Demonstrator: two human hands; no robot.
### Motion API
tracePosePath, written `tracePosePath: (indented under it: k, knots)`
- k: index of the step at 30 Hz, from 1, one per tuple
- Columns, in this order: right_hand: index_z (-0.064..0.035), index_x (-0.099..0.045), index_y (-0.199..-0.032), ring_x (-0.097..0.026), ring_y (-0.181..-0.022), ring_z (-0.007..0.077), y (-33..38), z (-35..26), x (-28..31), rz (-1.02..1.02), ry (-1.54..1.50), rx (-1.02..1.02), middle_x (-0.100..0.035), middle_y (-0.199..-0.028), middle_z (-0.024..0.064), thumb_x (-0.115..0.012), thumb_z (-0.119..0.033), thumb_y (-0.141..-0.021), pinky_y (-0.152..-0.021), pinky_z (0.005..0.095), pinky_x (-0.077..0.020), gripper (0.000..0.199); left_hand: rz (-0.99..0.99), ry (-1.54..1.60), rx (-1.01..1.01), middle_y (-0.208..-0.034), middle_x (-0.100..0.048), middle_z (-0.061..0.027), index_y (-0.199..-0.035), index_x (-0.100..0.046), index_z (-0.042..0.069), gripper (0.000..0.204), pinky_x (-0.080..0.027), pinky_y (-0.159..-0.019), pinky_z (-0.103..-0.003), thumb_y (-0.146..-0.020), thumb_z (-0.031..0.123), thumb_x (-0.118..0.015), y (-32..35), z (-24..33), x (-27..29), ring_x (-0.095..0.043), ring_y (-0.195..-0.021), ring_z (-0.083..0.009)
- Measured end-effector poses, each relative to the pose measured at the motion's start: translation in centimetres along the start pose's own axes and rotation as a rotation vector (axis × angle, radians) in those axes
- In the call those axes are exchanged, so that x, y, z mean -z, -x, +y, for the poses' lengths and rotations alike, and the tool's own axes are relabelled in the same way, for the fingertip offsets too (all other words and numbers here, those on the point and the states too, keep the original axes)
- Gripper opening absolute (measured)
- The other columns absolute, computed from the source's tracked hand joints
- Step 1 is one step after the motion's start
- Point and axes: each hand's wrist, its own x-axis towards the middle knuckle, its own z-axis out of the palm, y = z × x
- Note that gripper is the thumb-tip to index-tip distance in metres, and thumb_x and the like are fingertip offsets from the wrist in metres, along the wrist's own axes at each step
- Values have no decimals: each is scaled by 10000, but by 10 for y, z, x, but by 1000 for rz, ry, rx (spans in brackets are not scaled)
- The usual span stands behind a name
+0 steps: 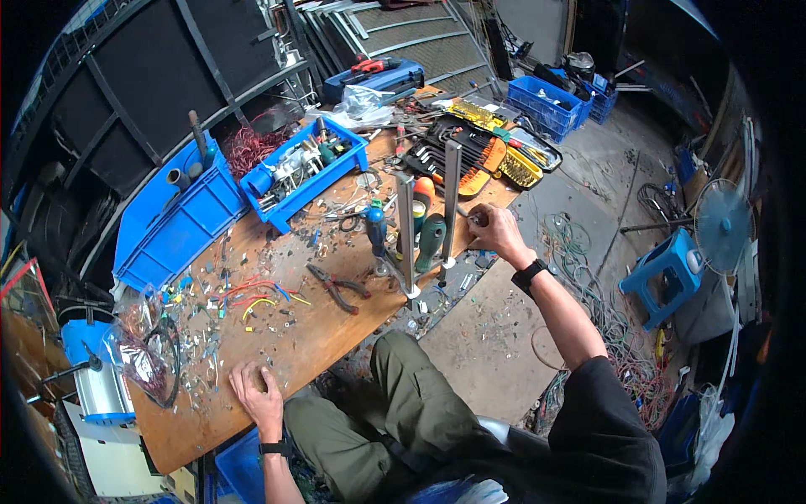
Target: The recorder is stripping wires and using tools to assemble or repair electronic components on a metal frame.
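My left hand (259,395) rests on the near edge of the wooden table (306,357), fingers loosely bent and apart, with nothing visible in it. My right hand (497,231) is at the table's right edge, its fingers closed around a small greyish piece that I cannot make out. Left of it stand two upright metal bars (452,193). Between and beside them are a dark green screwdriver handle (431,239), a blue screwdriver handle (375,227) and an orange-topped handle (423,191). Red-and-black pliers (338,288) lie on the table between my hands.
Wire scraps (252,290) and small debris litter the table. A blue bin (281,210) of metal parts and an open tool case (470,155) sit toward the back. Tangled cables (579,311) cover the floor at right, near a blue stool (663,273) and a fan (722,227).
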Motion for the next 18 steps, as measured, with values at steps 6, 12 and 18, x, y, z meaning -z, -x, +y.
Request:
tracePosePath:
  k: [6, 12, 18]
  knots:
    - [-43, -759, -1260, -719, -848, 257, 0, -6, 30, -151, -4, -15, -716, -908, 168, -828, -253, -829, -813, 380, -577, 484, 27, -5, -15, -1242, -626, -211, -1145, -650, -40, 248, -352, -1219, -574, -977, 142, -658, 3, -4, -1, -579, -1225, -427]
    - [27, -730, -1270, -664, -880, 90, 53, -19, 37, -184, -807, -303, -712, -958, 6, -714, -197, -1046, -832, 256, -558, 317, 55, 44, -2, -1248, -622, -209, -1136, -652, -15, 215, -385, -1184, -587, -958, 103, -679, 5, 2, 8, -576, -1211, -444]
    - [-16, -653, -1162, -692, -933, 141, 135, -74, 16, -275, -1392, -617, -696, -1038, 36, -730, -84, -1027, -1033, 360, -600, 169, 117, 195, -137, -1211, -665, -175, -1085, -701, 16, 170, -474, -1092, -532, -917, 13, -729, 7, 48, 9, -612, -1200, -401]
